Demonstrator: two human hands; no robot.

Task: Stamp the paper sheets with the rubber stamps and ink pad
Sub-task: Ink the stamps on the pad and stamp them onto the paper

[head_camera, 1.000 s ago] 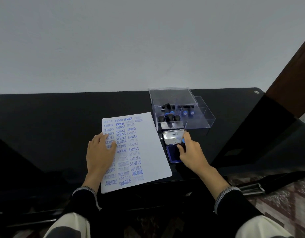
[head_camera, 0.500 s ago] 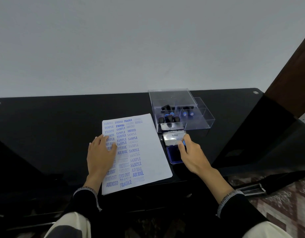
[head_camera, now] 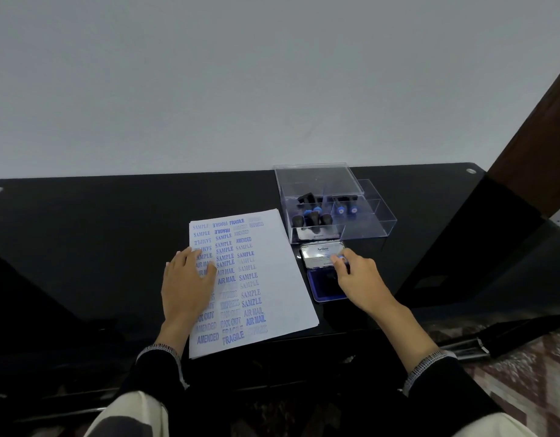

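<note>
We hold the paper sheets (head_camera: 266,279) flat on the black table (head_camera: 83,247) with our left hand (head_camera: 185,285), fingers spread and palm down over the left columns of print. We judge this keeps the stack from sliding while the other hand works, and it leaves the bare right strip of the top sheet free for the next mark. The page already carries rows of blue words such as SAMPLE, FRAGILE, AIR MAIL and FAX OUT, so the task looks well along on this sheet.

Our right hand (head_camera: 359,279) reaches over the open ink pad (head_camera: 323,287), which sits just beside the right edge of the paper. Its fingers are curled and pinch a small stamp (head_camera: 341,257) with a blue cap, held at the far end of the pad near the raised silver lid (head_camera: 319,253). Whether the stamp face touches the ink we cannot tell, since the hand hides it. The step in hand appears to be inking.

Behind the pad stands a clear plastic box (head_camera: 367,225) with its lid resting across the back half, and the other rubber stamps (head_camera: 313,217) wait in its compartments. Keeping pad and box close to the paper makes each trip from ink to page short, as we see it.
</note>
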